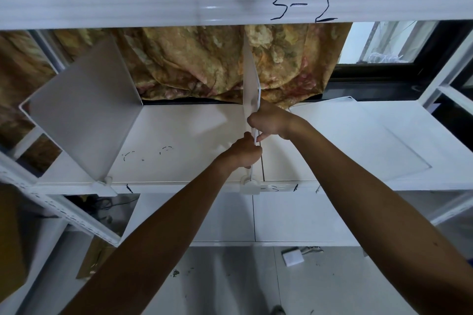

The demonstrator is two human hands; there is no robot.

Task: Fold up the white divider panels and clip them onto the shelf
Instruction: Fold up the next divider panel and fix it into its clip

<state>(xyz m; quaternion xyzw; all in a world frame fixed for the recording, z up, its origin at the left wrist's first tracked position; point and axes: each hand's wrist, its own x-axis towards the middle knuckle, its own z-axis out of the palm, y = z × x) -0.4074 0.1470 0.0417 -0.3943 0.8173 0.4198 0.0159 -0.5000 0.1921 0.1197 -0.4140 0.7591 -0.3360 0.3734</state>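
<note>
A white divider panel stands upright, edge-on to me, in the middle of the white shelf. My left hand grips its front edge low down, just above the white clip on the shelf's front lip. My right hand grips the same edge a little higher. A second divider panel stands upright at the left, its clip on the front lip. A third panel lies flat on the shelf at the right.
The upper shelf beam, marked "3-2", runs overhead. A patterned cloth hangs behind the shelf. A window is at the back right. A lower shelf and tiled floor with small debris lie below.
</note>
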